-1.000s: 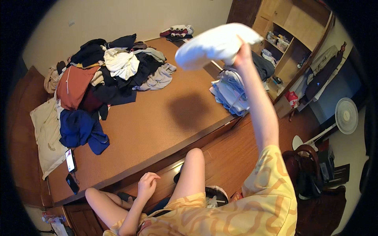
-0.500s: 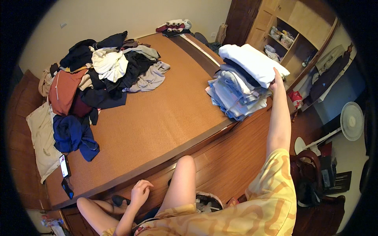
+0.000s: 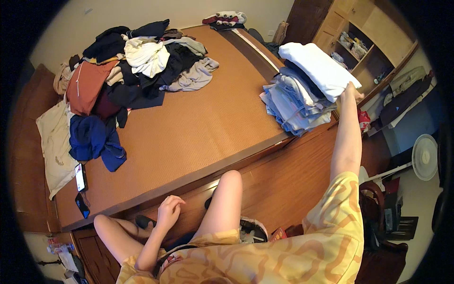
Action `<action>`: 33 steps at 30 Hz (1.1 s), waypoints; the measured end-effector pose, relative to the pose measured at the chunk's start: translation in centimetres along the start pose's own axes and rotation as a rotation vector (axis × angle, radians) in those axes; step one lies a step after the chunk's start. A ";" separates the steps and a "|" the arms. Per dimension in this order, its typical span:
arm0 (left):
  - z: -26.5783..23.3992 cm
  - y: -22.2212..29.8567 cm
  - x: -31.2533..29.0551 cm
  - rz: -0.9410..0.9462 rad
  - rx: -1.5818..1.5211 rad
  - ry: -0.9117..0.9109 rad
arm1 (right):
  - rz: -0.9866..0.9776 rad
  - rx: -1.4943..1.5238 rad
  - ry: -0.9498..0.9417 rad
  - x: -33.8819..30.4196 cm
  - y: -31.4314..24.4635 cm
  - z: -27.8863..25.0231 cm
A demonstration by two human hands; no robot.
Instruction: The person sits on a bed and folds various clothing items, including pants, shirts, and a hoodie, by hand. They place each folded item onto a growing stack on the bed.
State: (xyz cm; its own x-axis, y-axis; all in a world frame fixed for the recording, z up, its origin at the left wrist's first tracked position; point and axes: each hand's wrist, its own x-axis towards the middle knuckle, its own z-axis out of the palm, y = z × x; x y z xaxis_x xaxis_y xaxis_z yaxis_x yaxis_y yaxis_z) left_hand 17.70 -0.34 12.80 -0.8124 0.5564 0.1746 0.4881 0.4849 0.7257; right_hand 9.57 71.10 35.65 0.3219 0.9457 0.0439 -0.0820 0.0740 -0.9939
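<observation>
At the bed's right edge stands a stack of folded clothes [image 3: 298, 106], mostly light blue and grey, with a dark layer higher up. A thick white folded garment [image 3: 319, 68] lies on top, tilted down toward the right. My right arm is stretched out, and my right hand [image 3: 351, 93] touches the white garment's right end; its fingers are partly hidden but look apart, not gripping the cloth. Above my lap, beside my raised knee, my left hand [image 3: 169, 210] hangs loosely with bent, parted fingers and nothing in it.
A heap of unfolded clothes [image 3: 142, 71] covers the bed's far left, with a blue garment [image 3: 94, 137] and a pillow [image 3: 54, 146] nearer. A phone [image 3: 81, 177] lies at the left edge. White fan [image 3: 424, 157] and open cabinet [image 3: 362, 52] stand to the right.
The view has shifted, so the bed sits higher and further right in it. My right hand has loosened from the white garment's corner, its fingers now pointing outward. The left hand is little changed.
</observation>
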 end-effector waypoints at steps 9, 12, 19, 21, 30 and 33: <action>-4.4 -3.8 -4.6 -0.068 -0.015 0.217 | -1.122 -0.281 -0.112 -7.1 -5.3 -0.7; -6.8 -5.2 -6.6 -0.159 0.027 0.253 | -1.339 -0.350 -0.383 -16.9 -3.5 -3.0; -11.6 -8.5 -11.2 -0.175 0.063 0.451 | -1.124 -1.038 -0.487 -16.7 2.2 0.7; -12.4 -8.7 -12.3 -0.223 0.063 0.493 | -1.079 -0.959 -0.481 -14.5 1.1 0.5; -11.7 -8.6 -11.7 -0.291 0.055 0.456 | -0.987 -1.180 -0.524 -6.1 -2.0 -2.4; -11.9 -7.7 -11.2 -0.280 0.093 0.421 | -1.082 -1.160 -0.490 -7.3 -1.3 -3.3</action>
State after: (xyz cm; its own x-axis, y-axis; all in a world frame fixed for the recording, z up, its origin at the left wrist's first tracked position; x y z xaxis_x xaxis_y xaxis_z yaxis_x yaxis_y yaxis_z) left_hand 19.24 -18.34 13.18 -0.9647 0.0864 0.2487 0.2444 0.6448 0.7242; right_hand 10.47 63.08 36.29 -0.5677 0.6370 0.5215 0.7397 0.6727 -0.0165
